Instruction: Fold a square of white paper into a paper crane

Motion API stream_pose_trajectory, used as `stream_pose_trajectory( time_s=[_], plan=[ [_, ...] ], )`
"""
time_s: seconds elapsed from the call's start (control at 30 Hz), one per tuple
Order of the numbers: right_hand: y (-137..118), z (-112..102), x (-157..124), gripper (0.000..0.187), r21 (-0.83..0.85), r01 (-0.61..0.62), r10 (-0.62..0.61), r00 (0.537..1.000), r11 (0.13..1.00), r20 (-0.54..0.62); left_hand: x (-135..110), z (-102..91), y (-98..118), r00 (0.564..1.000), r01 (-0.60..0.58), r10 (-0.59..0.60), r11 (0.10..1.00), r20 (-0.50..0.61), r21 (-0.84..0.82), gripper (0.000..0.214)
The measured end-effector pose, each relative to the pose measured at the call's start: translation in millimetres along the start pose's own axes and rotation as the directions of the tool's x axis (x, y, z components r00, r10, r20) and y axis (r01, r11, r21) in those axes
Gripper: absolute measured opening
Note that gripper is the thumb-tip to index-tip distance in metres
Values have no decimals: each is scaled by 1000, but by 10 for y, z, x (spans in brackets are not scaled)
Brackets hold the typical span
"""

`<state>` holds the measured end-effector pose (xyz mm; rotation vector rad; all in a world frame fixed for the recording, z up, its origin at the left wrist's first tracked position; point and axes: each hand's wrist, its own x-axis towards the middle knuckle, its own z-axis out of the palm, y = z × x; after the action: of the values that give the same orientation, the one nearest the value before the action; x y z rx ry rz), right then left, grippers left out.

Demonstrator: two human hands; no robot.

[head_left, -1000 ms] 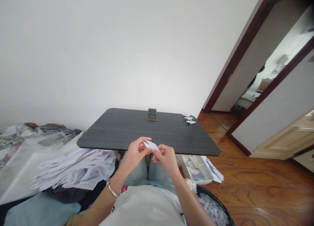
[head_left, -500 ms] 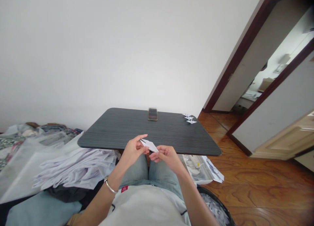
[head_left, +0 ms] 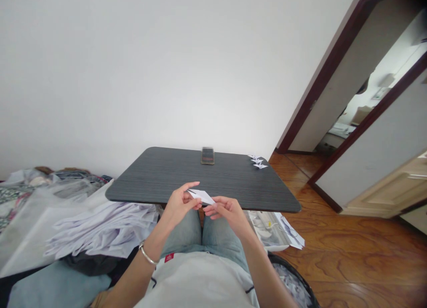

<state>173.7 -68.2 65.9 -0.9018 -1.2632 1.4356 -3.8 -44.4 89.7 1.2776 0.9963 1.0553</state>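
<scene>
A small folded white paper [head_left: 202, 196], diamond-like with pointed ends, is held up between my two hands over the front edge of the dark table [head_left: 173, 170]. My left hand [head_left: 180, 204] pinches its left part, the thumb below and the index finger stretched out above. At the paper's right end, my right hand [head_left: 227, 210] grips it between thumb and fingers. A silver bangle [head_left: 147, 253] circles my left wrist. Three folded paper cranes [head_left: 260, 166] stand in a row at the table's back right corner.
A small dark framed object [head_left: 207, 156] stands at the table's back edge. White cloth [head_left: 103, 228] lies piled at the left. Below the table's right side is a white tray [head_left: 270, 237] with items in it, beside a black bin [head_left: 296, 283] of paper scraps.
Both hands still hold the folded paper. It has shifted slightly left and lies a little flatter, and my right fingers have moved slightly along its right end.
</scene>
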Motion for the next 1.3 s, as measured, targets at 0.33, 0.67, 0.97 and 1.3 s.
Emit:
stream_pose_trajectory(
  time_s=[0.33, 0.67, 0.97, 1.3],
  plan=[
    [17, -42, 17, 28, 26, -17, 17, 1000, 1000, 2, 8, -53, -14, 996, 12, -9, 999, 86, -38, 77],
    [4, -77, 6, 29, 38, 0, 1, 1000, 999, -27, -19, -158, 30, 985, 16, -11, 999, 171, -32, 74],
    [5, -23, -3, 24, 19, 4, -4, 1000, 1000, -13, 17, 13, -22, 996, -57, 57, 998, 69, -3, 33],
    [25, 136, -9, 23, -22, 140, -142, 971, 990, -191, -26, 98, -50, 994, -84, 87, 995, 72, -54, 23]
  ],
)
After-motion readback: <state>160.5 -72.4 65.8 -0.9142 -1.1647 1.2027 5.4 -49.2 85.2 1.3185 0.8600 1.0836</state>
